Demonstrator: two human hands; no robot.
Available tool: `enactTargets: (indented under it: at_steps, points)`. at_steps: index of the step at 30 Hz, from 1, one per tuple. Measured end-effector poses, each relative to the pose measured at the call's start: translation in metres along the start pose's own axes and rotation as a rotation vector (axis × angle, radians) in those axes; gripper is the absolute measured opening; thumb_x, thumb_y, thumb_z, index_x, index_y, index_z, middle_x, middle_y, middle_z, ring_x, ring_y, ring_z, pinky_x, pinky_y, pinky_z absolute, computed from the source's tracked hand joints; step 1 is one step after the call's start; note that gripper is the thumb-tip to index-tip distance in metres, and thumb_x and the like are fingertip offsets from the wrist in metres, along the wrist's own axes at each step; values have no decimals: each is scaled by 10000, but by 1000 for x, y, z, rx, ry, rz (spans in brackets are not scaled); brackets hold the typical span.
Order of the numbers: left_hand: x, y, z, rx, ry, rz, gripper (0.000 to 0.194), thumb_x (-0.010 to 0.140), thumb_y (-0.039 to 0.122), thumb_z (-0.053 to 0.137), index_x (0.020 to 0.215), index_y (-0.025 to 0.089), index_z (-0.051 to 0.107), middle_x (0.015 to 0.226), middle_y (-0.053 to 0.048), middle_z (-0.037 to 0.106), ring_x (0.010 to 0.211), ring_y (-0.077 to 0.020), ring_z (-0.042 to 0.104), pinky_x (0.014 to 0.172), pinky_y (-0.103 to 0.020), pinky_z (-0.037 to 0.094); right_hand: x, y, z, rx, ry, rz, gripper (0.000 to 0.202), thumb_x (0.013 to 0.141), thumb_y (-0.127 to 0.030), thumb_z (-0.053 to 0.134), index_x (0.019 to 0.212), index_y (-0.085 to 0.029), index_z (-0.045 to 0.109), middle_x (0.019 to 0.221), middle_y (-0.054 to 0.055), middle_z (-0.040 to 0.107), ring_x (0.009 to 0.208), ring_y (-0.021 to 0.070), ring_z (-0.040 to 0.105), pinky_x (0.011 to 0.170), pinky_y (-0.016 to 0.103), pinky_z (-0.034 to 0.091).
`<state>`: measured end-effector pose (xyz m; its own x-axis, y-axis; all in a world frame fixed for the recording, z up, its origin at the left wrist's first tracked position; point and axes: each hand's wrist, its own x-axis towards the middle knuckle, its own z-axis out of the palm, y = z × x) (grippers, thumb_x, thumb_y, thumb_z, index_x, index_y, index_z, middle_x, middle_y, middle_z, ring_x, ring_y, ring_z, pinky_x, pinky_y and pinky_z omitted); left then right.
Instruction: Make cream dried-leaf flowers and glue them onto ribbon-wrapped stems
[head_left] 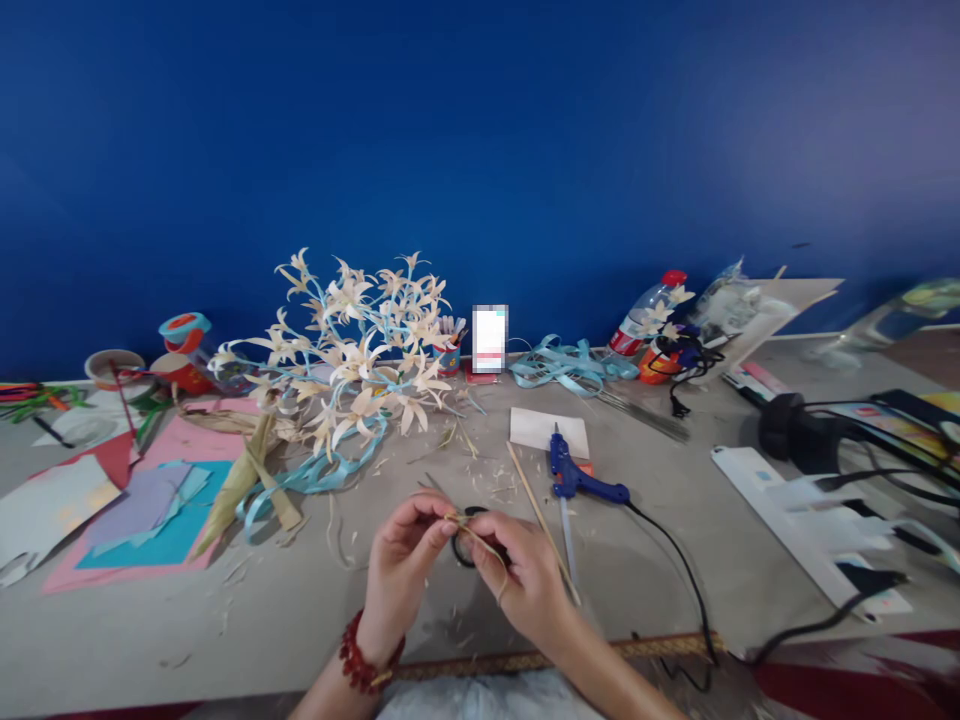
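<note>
Both hands meet over the near middle of the table, pinching a thin pale-yellow strip (489, 550) that looks like dried husk. My left hand (409, 545), with a red bead bracelet (367, 655) at the wrist, grips one end between thumb and fingertips. At the strip's other part, my right hand (521, 565) is closed, and a loose length curves down over its fingers. Scissors (469, 557) with dark handles lie on the table just behind the fingers, partly hidden by them. A blue glue gun (574, 475) rests to the right of my right hand.
Pale husk flowers (352, 350) on blue stems stand at the back left. Folded dried husks (240, 485) lie over coloured paper (161, 535). A thin stick (536, 500) lies beside my right hand. The glue gun's cord (686, 575) runs towards a white power strip (787, 520).
</note>
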<state>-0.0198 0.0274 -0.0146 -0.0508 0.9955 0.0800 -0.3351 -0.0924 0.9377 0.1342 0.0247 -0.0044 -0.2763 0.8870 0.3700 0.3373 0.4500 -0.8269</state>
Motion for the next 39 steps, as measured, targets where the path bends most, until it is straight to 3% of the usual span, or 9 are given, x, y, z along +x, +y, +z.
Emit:
enactTargets:
  at_steps: [9, 22, 28, 32, 36, 39]
  points:
    - [1, 4, -2, 75, -120, 102, 33, 861, 176, 640, 832, 186, 652, 806, -24, 615, 803, -160, 580, 746, -268, 462, 1, -4, 0, 57, -2, 29, 189, 928, -276, 520, 785, -187, 606, 610, -23, 572, 527, 106, 512, 541, 204, 348]
    - [6, 4, -6, 111, -245, 126, 65, 899, 193, 584, 840, 187, 610, 827, -31, 600, 834, -184, 588, 761, -300, 454, -2, -4, 1, 130, -28, 105, 213, 916, -325, 526, 786, -180, 613, 572, -29, 554, 483, 98, 500, 491, 199, 346]
    - [5, 5, -9, 184, -234, 129, 74, 892, 196, 594, 822, 182, 614, 779, -28, 608, 840, -192, 610, 750, -294, 458, 3, 1, -22, -66, -38, -56, 134, 878, -228, 530, 761, -193, 585, 604, -17, 569, 531, 114, 494, 561, 238, 348]
    - [6, 6, -7, 193, -228, 88, 78, 888, 207, 603, 818, 176, 619, 768, -23, 616, 756, -165, 624, 677, -260, 469, 14, -5, -38, 38, 39, -19, 190, 936, -220, 451, 822, -191, 602, 804, 39, 650, 742, 153, 593, 679, 252, 411]
    - [7, 8, -4, 195, -237, 64, 86, 877, 230, 619, 816, 170, 622, 750, -13, 611, 639, -130, 603, 622, -245, 481, 22, -14, -37, 63, -113, 130, 169, 946, -315, 513, 893, -207, 633, 711, -10, 609, 616, 118, 542, 539, 210, 366]
    - [8, 9, -3, 205, -204, 39, 110, 852, 256, 652, 798, 163, 628, 727, -15, 614, 619, -133, 597, 600, -245, 489, 23, -15, -32, 22, -192, 159, 115, 916, -297, 568, 882, -209, 635, 655, -33, 580, 568, 103, 509, 506, 198, 338]
